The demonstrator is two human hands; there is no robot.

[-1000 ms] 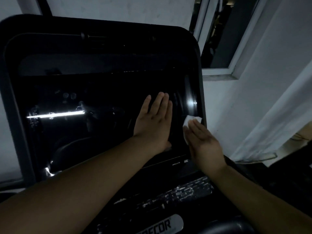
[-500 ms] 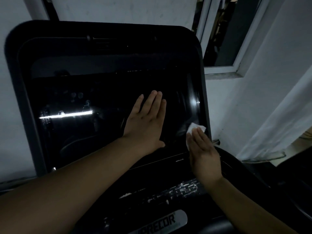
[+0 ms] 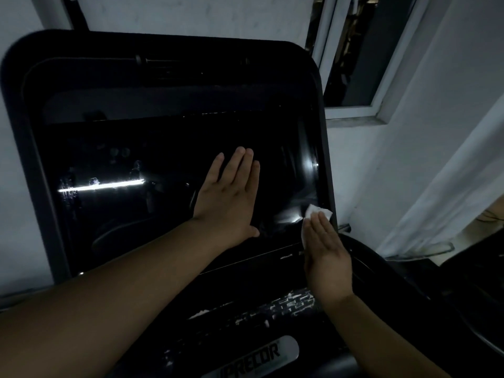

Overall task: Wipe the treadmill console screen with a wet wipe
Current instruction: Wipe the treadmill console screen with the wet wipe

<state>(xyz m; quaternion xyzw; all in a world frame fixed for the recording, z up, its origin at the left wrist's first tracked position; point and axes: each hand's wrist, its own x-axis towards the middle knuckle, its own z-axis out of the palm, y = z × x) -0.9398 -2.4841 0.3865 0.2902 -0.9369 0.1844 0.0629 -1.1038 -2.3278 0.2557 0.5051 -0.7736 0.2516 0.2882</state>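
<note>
Glossy black console screen [image 3: 122, 219] is pressed near its right edge with a crumpled white wet wipe [image 3: 313, 210] under the right hand [image 3: 326, 255], grip straight-fingered; left hand [image 3: 229, 197] is laid flat on it, grip wide open.

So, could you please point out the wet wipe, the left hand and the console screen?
wet wipe [image 3: 313, 210], head view, on its exposed white corner.
left hand [image 3: 227, 204], head view, on the back of the hand.
console screen [image 3: 122, 219], head view, on bare dark glass left of that hand.
</note>
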